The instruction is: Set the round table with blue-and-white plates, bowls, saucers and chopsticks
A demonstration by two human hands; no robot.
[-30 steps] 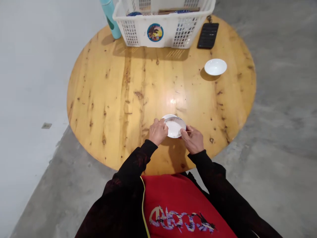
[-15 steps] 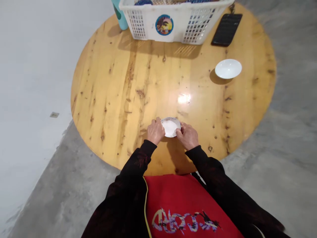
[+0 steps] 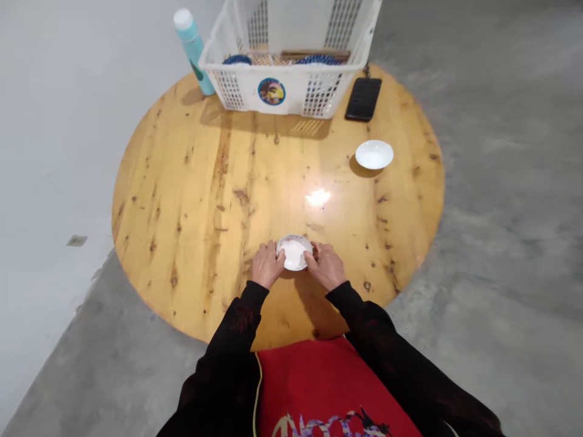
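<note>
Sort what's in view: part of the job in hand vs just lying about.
In the job:
- small white dish, held at its rim by both hands
- left hand
- right hand
- wooden table, beneath them

Lying about, untouched:
- white bowl
- white basket and its contents
- light-blue bottle
- black phone-like object
</note>
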